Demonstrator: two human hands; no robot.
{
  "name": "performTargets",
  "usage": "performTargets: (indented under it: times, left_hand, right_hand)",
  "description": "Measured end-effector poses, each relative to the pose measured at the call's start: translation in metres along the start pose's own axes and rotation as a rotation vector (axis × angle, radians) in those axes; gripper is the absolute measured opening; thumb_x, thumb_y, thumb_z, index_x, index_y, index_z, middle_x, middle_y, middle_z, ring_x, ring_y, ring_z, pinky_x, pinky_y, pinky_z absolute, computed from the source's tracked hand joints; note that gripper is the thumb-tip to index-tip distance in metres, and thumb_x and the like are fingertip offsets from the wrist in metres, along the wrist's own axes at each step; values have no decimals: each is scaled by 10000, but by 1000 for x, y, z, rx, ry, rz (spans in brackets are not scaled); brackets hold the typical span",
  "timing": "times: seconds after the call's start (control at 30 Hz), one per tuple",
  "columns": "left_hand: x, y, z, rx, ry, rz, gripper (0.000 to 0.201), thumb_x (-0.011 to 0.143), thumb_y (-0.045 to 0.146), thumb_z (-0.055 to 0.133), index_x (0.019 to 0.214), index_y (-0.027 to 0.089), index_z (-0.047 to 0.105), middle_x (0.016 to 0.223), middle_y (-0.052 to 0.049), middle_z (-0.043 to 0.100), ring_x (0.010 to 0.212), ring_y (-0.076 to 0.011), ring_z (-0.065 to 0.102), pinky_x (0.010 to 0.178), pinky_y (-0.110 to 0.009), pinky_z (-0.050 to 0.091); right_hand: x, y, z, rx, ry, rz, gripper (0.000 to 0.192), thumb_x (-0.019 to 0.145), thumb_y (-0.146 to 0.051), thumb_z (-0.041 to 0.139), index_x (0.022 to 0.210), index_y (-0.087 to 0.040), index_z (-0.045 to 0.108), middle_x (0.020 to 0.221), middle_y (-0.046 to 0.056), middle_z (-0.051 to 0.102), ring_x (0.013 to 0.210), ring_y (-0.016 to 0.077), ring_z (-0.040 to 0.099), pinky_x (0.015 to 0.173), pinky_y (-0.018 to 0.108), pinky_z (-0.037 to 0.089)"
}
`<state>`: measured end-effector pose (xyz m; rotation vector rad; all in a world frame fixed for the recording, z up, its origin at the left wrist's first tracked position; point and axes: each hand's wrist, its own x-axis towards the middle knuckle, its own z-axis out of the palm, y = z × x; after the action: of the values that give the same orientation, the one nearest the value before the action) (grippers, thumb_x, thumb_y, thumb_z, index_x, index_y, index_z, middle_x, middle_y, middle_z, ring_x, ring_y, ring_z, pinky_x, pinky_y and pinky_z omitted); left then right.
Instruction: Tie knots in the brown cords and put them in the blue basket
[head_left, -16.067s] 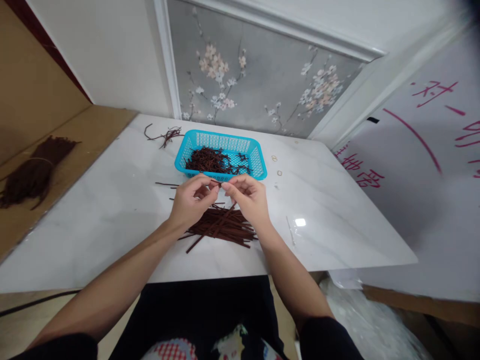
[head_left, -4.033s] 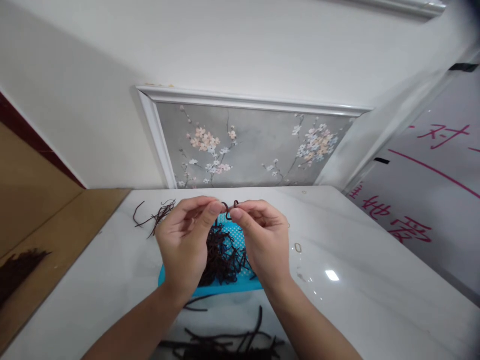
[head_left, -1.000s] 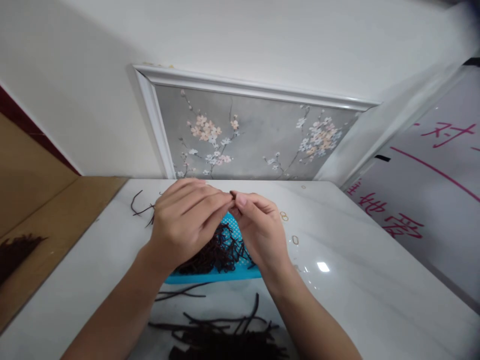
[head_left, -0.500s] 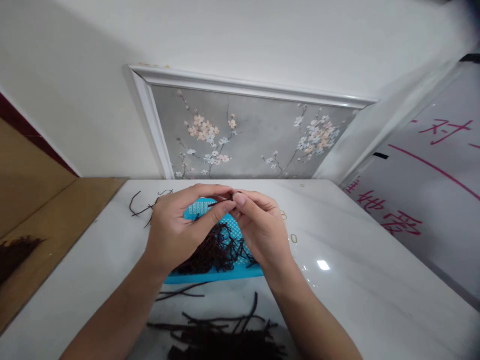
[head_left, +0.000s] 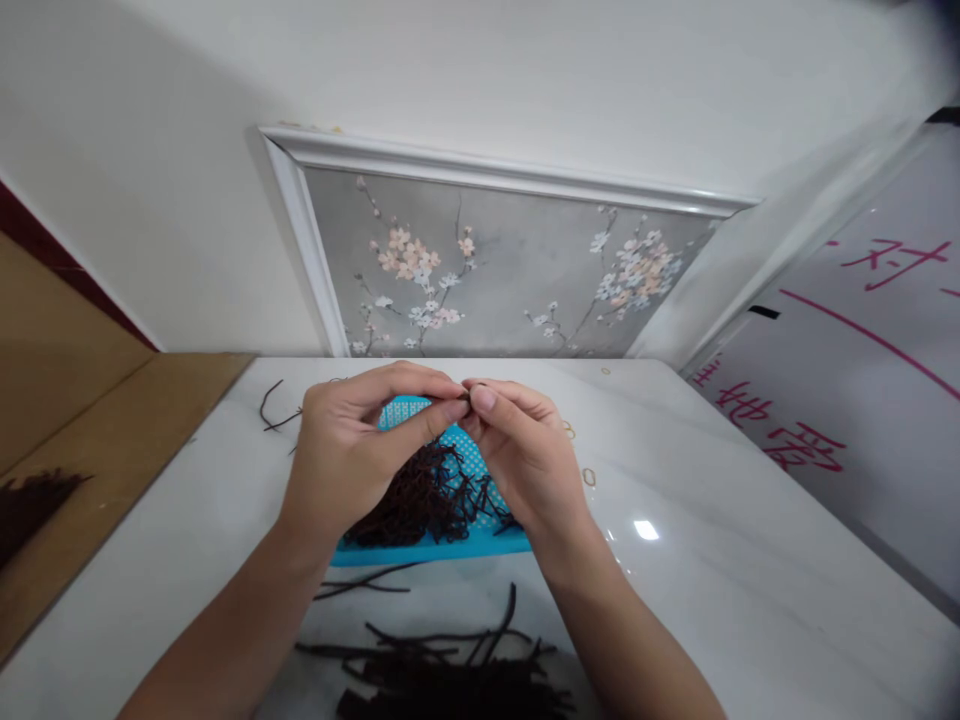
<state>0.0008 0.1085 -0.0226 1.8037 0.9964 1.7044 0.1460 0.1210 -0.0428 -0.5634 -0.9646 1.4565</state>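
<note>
Pinching a short dark brown cord piece (head_left: 466, 397) between thumbs and forefingers, the person's left hand (head_left: 352, 460) and right hand (head_left: 521, 455) meet fingertip to fingertip, raised above a turquoise perforated plastic basket (head_left: 427, 548) on the white marble-patterned worktop (head_left: 720, 570). Both hands are closed tight on the cord, which is almost wholly hidden by the fingertips, so its shape cannot be told. The basket holds a tangled heap of similar dark cords (head_left: 420, 495), and a loose pile of straight dark strips (head_left: 450, 675) lies nearer the person. Small pale rings (head_left: 589, 477) sit on the worktop just right of the basket. The grip looks slight: the tiny cord could slip and drop into the tangle below, where it would be hard to tell apart. A wrist dipping could also snag the heap and drag cords over the rim.
</note>
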Motion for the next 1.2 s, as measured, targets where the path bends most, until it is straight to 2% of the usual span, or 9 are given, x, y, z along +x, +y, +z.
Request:
performTargets:
  times: [0.2,0.5,0.57,0.63,0.7,0.83,1.03,1.13,1.2]
  left_hand:
    - [0,1,0,-41,-24,85,125,794,167,759,846,280,765,846,-7,737,790,-166,691,721,-331,592]
    - [7,-10,-10,173,-121,474,220,837,95,655,880,290,748,875,-2,747,820,-167,696,748,-340,570]
    - [7,-12,-10,201,-120,512,195,839,116,654,862,292,736,855,2,746,816,-174,695,764,-354,568]
    - [6,-11,-8,199,-86,447,146,845,145,659,882,274,717,865,-13,736,826,-183,686,766,-360,559]
    - [4,-8,-6,190,-69,325,96,851,181,668,918,247,691,886,-35,712,843,-187,667,765,-352,541]
    - [1,-1,-4,131,-159,142,10,884,221,645,893,218,646,848,-29,645,812,-162,614,737,-309,499]
    - [-1,4,-8,-14,-262,-105,156,938,323,597,844,208,645,775,-17,613,740,-140,587,663,-265,486]
    - [0,3,-8,-181,-344,-213,229,953,382,569,832,206,650,751,-29,625,723,-152,605,636,-275,507]
    - [0,4,-6,-233,-352,-249,238,952,394,570,834,206,655,752,-34,640,731,-159,621,652,-284,523]
  right_hand:
    - [0,-3,1,18,-32,73,96,710,-343,828,779,-282,801,842,0,774,751,137,634,760,297,540]
    - [7,-1,-4,59,-61,161,95,696,-295,846,726,-234,780,719,-10,724,673,101,604,692,242,530]
    - [8,0,-5,63,-61,169,102,675,-287,855,710,-237,773,702,-16,720,658,99,599,687,247,522]
    - [8,-1,-5,62,-58,153,112,654,-281,864,695,-243,767,682,-24,714,638,95,589,675,252,509]
    - [7,-3,-4,48,-50,113,115,644,-279,865,685,-250,761,671,-31,709,623,95,582,669,259,500]
    - [5,-8,-2,3,-35,35,112,636,-269,854,681,-263,752,677,-39,707,628,103,588,690,278,503]
    - [-2,-11,-2,-128,-60,-102,93,689,-224,822,722,-267,746,695,-30,705,639,113,601,622,275,497]
    - [-6,-15,0,-221,-40,-191,101,693,-205,812,721,-264,735,690,-20,706,648,135,624,609,297,517]
    - [-7,-18,3,-273,-8,-235,109,690,-177,798,711,-258,728,689,-17,705,649,139,629,612,302,524]
